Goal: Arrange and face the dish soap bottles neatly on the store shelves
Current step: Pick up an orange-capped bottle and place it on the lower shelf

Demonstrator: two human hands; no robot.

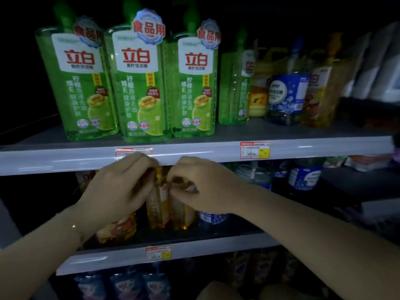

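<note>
Under the shelf edge [216,152], left hand [116,189] and right hand [205,187] pinch half-hidden amber bottles [159,204].

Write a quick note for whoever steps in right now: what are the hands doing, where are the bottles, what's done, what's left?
Left hand and right hand: both curled round the tops of two clear amber plastic soap bottles on the middle shelf.
Done: three tall green plastic bottles on the upper shelf face front.
To do: the amber pair; a fourth green bottle turned sideways; mixed yellow and blue-labelled bottles beside it.
</note>
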